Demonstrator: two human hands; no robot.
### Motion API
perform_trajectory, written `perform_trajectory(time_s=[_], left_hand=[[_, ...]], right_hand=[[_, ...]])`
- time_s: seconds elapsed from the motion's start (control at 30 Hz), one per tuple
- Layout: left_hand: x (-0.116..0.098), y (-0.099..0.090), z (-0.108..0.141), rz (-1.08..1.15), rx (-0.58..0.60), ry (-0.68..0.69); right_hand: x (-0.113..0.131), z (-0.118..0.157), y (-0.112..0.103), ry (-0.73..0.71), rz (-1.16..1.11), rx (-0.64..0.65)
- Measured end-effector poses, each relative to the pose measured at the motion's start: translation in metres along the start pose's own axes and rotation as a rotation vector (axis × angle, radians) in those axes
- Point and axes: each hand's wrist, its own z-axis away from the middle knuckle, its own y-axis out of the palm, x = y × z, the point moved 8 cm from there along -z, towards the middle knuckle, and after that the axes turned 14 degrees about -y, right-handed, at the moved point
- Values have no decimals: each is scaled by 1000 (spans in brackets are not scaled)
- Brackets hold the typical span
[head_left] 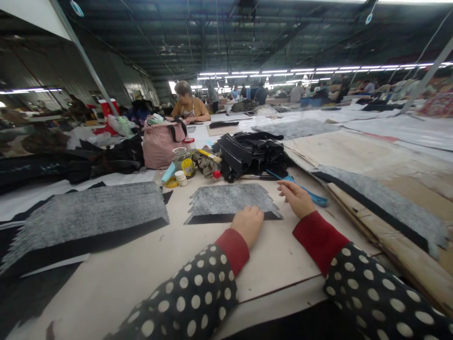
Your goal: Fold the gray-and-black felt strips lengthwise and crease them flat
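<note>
A staggered layer of grey fabric pieces (226, 198) with a black front strip lies flat on the board in front of me. On its black edge, right of the middle, rests my left hand (248, 224); the fingers are curled down and the tips are hidden, so what they pinch cannot be made out. My right hand (297, 197) hovers just past the stack's right end, fingers stretched loosely to the left and nothing visible in them. Behind it lies a blue-handled tool (316, 198). A larger fanned stack of grey and black pieces (99, 212) spreads to the left.
Beyond the board are a heap of black pieces (240, 153), a glass jar (180, 156), a yellow brush (209, 155), a small white bottle (181, 178) and a pink bag (163, 144). More grey pieces (385, 198) lie on cardboard at right. A co-worker (193, 106) sits opposite.
</note>
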Motion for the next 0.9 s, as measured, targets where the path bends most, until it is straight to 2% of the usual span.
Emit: perform_trajectory(time_s=[0.1, 0.2, 0.23, 0.3, 0.4, 0.5, 0.6, 0.67, 0.8, 0.9], left_hand=[[11, 1, -6, 72, -37, -64], [21, 2, -10, 167, -60, -130], [22, 2, -11, 195, -59, -138], [25, 3, -12, 238, -52, -149], [28, 3, -13, 265, -55, -163], [28, 3, -13, 249, -60, -166], [28, 3, -12, 209, -58, -181], [34, 1, -12, 198, -63, -234], [57, -4, -8, 232, -77, -424], [57, -3, -5, 209, -57, -410]], right_hand=[[13, 3, -6, -48, 22, -45], [45, 9, -7, -211, 85, -46], [58, 12, -4, -295, 117, -4], [82, 21, 13, -477, 190, 158], [94, 36, 47, -665, 350, 474], [75, 42, 68, -627, 601, 664], [56, 41, 73, -506, 790, 733], [54, 41, 73, -468, 854, 752], [56, 42, 71, -447, 921, 750], [58, 43, 76, -496, 877, 722]])
